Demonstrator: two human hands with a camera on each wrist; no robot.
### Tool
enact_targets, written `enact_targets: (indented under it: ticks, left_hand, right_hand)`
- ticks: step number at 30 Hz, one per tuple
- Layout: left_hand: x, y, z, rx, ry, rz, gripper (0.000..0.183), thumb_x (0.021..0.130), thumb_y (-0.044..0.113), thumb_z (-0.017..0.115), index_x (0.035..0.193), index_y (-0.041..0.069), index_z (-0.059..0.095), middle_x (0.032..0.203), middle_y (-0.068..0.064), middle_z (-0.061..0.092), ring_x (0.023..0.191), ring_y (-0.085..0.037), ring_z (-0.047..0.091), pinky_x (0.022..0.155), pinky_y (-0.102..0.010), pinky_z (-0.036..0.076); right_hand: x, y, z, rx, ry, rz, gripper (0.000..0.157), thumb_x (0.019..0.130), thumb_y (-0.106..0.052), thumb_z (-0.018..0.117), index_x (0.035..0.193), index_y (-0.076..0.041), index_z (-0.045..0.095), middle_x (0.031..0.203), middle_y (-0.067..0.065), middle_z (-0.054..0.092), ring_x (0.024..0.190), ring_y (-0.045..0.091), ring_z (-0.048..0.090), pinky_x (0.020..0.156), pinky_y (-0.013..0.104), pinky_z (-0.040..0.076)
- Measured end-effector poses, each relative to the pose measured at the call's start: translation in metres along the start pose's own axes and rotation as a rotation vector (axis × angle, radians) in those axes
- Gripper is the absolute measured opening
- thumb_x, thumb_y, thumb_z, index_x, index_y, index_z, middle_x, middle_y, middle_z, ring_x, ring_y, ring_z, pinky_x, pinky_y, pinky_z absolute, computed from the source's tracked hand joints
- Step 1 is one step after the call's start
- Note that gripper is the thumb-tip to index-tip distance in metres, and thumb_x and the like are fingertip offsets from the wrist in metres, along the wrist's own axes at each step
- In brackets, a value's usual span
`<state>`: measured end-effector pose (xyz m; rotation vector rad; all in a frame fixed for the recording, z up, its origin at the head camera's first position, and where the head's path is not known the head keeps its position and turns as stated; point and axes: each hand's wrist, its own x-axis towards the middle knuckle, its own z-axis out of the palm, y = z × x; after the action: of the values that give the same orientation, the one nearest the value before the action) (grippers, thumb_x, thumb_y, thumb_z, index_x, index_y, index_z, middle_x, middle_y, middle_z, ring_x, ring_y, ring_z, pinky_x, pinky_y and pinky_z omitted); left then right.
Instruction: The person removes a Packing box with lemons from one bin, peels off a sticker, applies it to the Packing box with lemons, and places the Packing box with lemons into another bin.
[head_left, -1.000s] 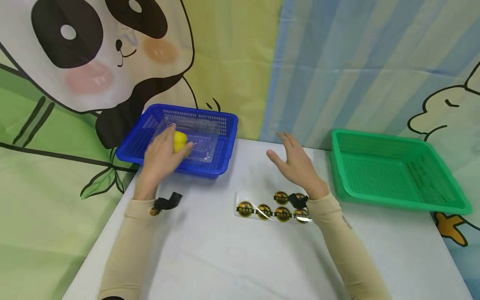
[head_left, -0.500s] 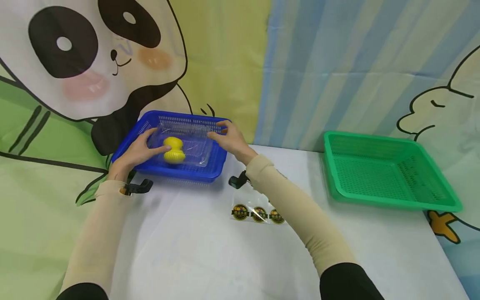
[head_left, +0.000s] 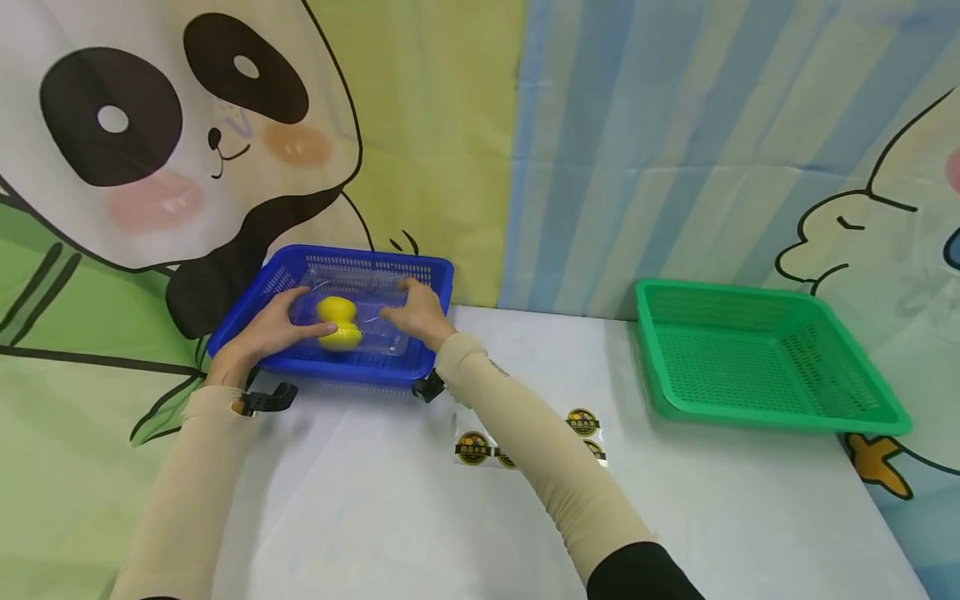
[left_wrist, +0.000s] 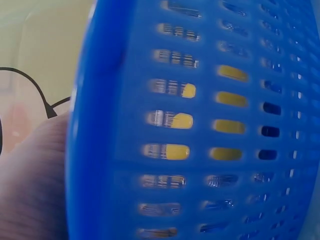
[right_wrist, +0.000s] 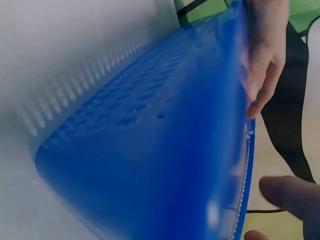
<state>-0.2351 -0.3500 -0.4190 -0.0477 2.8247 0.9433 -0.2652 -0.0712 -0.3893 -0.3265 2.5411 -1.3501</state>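
Observation:
In the head view, two yellow lemons (head_left: 337,323), one behind the other, sit in a clear plastic box (head_left: 375,327) inside a blue basket (head_left: 337,367). My left hand (head_left: 272,332) reaches over the basket's left side, its thumb tip close beside the nearer lemon and its fingertips at the box's back left corner. My right hand (head_left: 422,317) is at the box's right end, thumb and forefinger spread apart. In the right wrist view, the right thumb (right_wrist: 285,195) is above the basket rim. Through the basket's slots, the left wrist view shows lemon yellow (left_wrist: 231,126).
A green basket (head_left: 765,358) stands at the right on the white table (head_left: 360,500). Under the right forearm lies a clear sheet of round black-and-gold stickers (head_left: 473,447). A printed panda curtain (head_left: 435,150) hangs right behind the baskets.
My left hand has drawn back from the lemon to the box's left end. My right hand has moved left from above the table to the box's right end. The view has shifted slightly.

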Motion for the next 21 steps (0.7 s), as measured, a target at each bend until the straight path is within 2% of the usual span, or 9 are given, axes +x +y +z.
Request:
enact_targets:
  ticks: [4,9,12,17,21]
  left_hand:
    - [0.0,0.0,0.0,0.009,0.018,0.014,0.123,0.085,0.071,0.073,0.168,0.006,0.009,0.172,-0.028,0.008,0.156,-0.054,0.013,0.118,-0.078,0.019]
    - [0.001,-0.006,0.006,0.014,0.017,0.01,0.125,0.084,0.072,0.073,0.168,0.005,0.01,0.172,-0.029,0.009,0.155,-0.055,0.014,0.117,-0.079,0.02]
    - [0.002,-0.01,0.01,0.019,0.01,0.004,0.126,0.083,0.073,0.073,0.167,0.003,0.01,0.171,-0.031,0.009,0.154,-0.056,0.014,0.116,-0.08,0.02]
    - [0.006,-0.012,0.009,0.028,0.032,0.019,0.126,0.083,0.074,0.072,0.167,0.003,0.011,0.171,-0.031,0.011,0.154,-0.057,0.015,0.116,-0.08,0.02]
    - [0.004,-0.017,0.007,0.021,0.052,0.022,0.126,0.082,0.074,0.073,0.167,0.004,0.013,0.171,-0.031,0.011,0.153,-0.058,0.015,0.115,-0.081,0.021]
  right_hand:
    - [0.002,-0.002,0.009,-0.03,0.04,0.021,0.058,0.098,-0.017,0.073,0.15,-0.004,0.051,0.155,0.014,0.05,0.139,0.028,0.052,0.107,0.04,0.053]
    - [0.001,0.002,0.021,-0.104,0.072,0.038,0.053,0.097,-0.009,0.069,0.148,-0.004,0.054,0.151,0.013,0.051,0.14,0.027,0.05,0.106,0.037,0.052]
    - [0.0,0.006,0.027,-0.129,0.083,0.043,0.052,0.096,-0.004,0.067,0.147,-0.006,0.056,0.149,0.011,0.054,0.134,0.024,0.053,0.099,0.033,0.052]
    - [0.003,0.006,0.031,-0.092,0.097,0.047,0.054,0.094,0.0,0.064,0.147,-0.008,0.057,0.15,0.01,0.053,0.117,0.022,0.052,0.082,0.029,0.048]
    - [0.005,0.004,0.034,-0.074,0.1,0.041,0.054,0.093,0.001,0.065,0.146,-0.007,0.058,0.15,0.01,0.053,0.111,0.022,0.05,0.075,0.028,0.046]
